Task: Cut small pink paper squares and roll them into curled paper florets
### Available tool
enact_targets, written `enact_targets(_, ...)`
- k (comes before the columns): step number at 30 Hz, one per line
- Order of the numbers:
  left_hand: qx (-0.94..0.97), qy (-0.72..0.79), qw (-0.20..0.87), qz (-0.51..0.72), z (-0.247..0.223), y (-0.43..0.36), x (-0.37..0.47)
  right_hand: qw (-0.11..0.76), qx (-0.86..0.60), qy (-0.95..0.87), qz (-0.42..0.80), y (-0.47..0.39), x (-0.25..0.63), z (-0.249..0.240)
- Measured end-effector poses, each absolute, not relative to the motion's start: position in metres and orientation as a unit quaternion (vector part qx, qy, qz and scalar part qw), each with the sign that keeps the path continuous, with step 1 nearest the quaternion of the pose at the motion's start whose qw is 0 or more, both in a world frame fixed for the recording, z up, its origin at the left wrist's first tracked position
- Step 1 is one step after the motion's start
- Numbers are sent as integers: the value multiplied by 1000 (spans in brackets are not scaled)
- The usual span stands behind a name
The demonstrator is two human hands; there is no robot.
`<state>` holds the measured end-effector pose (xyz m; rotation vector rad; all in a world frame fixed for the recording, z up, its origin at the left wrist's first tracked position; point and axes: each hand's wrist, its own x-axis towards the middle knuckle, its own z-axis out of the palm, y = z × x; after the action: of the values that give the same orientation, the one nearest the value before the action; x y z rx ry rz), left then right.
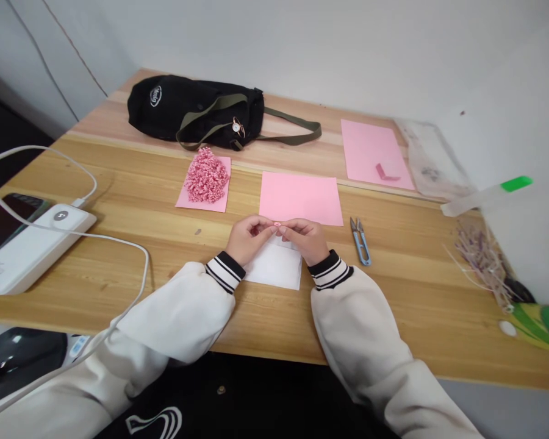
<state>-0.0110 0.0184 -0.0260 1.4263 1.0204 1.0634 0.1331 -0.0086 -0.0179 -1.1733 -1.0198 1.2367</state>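
Note:
My left hand [251,238] and my right hand [306,238] meet at the middle of the wooden table. Between their pinched fingertips is a small pink piece [277,224], too small to make out in detail. Both hands grip it, one from each side. Below them lies a white paper [275,266], partly covered by the hands. Just behind the hands is a flat pink sheet [301,196]. A pile of pink knotted pieces [205,177] rests on a smaller pink card [220,204] to the left. Blue-handled snips [360,242] lie to the right.
A black bag [192,110] with green straps lies at the back. At the left are a white power bank [36,250] with a cable and a phone [9,219]. Another pink sheet [370,149], a green-capped tube [487,195] and a thread bundle [482,256] are at the right.

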Motion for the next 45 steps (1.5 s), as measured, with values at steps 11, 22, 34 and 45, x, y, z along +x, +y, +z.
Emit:
enact_targets(11, 597, 426, 522, 435, -19, 17, -10, 543, -508, -430, 513, -9, 133, -14)
enact_targets(22, 600, 425, 515, 441, -24, 18, -10, 542, -501, -443, 509, -8, 135, -20)
enact_targets(34, 597, 425, 513, 448, -25, 18, -10, 534, -506, -429, 524, -8, 134, -18)
enact_targets(45, 611, 429, 497, 443, -22, 17, -11, 539, -494, -415, 541, -10, 134, -17)
